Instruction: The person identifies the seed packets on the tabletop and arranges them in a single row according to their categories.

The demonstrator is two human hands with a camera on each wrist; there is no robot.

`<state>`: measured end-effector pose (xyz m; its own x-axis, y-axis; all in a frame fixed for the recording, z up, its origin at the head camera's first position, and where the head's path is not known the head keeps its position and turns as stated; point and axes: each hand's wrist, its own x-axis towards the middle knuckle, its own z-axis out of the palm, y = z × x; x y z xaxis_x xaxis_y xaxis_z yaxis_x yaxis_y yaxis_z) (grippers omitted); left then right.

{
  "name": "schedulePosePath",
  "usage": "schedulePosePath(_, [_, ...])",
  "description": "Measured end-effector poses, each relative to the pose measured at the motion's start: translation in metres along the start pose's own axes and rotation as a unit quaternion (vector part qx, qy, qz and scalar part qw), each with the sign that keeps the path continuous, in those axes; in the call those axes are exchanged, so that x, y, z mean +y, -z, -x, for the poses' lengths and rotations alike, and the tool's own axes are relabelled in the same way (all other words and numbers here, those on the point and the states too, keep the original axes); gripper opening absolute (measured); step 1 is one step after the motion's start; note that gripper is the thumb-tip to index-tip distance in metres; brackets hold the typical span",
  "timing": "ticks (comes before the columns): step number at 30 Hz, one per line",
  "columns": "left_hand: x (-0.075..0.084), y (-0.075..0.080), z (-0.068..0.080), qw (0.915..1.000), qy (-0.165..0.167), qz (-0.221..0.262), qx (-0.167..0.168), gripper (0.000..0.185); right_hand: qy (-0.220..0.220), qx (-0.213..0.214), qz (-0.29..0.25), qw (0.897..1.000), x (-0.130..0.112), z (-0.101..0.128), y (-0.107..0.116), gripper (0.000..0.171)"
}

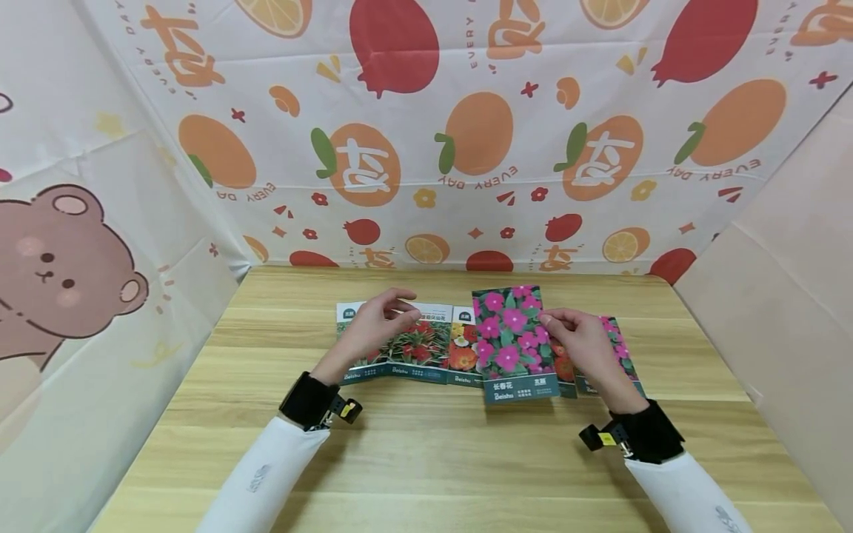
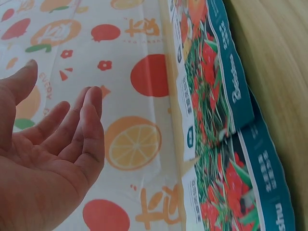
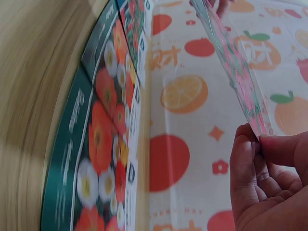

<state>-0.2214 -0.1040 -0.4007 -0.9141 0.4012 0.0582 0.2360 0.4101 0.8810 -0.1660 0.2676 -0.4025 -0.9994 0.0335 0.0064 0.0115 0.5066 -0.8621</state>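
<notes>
My right hand pinches a seed packet with pink flowers between thumb and fingers at its right edge. That packet is raised in front of the row, and the right wrist view shows it nearly edge-on. Over the left part of the row is my left hand, its fingers loosely bent and holding nothing. Below it lie seed packets with red flowers, two of which overlap in the left wrist view. Packets with orange poppies lie in the middle, partly hidden by the raised packet.
Another pink-flowered packet lies at the row's right end, partly behind my right hand. The row rests on a wooden table. A fruit-printed cloth hangs at the table's back edge, with a bear-printed cloth on the left.
</notes>
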Motion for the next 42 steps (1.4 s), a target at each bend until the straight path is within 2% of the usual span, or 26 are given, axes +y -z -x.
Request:
schedulePosePath(9, [-0.013, 0.013, 0.009, 0.9997, -0.005, -0.01, 0.02, 0.044, -0.02, 0.035, 0.011, 0.999, 0.024, 0.002, 0.038, 0.048])
schedulePosePath(18, [-0.023, 0.023, 0.017, 0.9995, 0.002, -0.014, 0.027, 0.043, -0.05, 0.087, -0.01, 0.995, 0.054, -0.002, 0.087, 0.055])
schedulePosePath(23, [-0.03, 0.028, 0.02, 0.9995, 0.005, -0.01, 0.031, 0.041, -0.072, 0.11, 0.014, 0.991, 0.078, -0.007, 0.112, 0.058])
schedulePosePath(27, [-0.032, 0.03, 0.022, 0.9992, 0.016, -0.013, 0.034, 0.04, -0.106, 0.128, 0.055, 0.985, 0.095, -0.009, 0.13, 0.063])
schedulePosePath(36, [-0.033, 0.031, 0.024, 0.9987, 0.026, -0.023, 0.036, 0.038, -0.165, 0.093, 0.123, 0.974, 0.126, -0.011, 0.165, 0.069])
schedulePosePath(42, [-0.034, 0.03, 0.025, 0.9986, 0.027, -0.024, 0.038, 0.04, -0.209, 0.079, 0.111, 0.968, 0.148, -0.013, 0.177, 0.067])
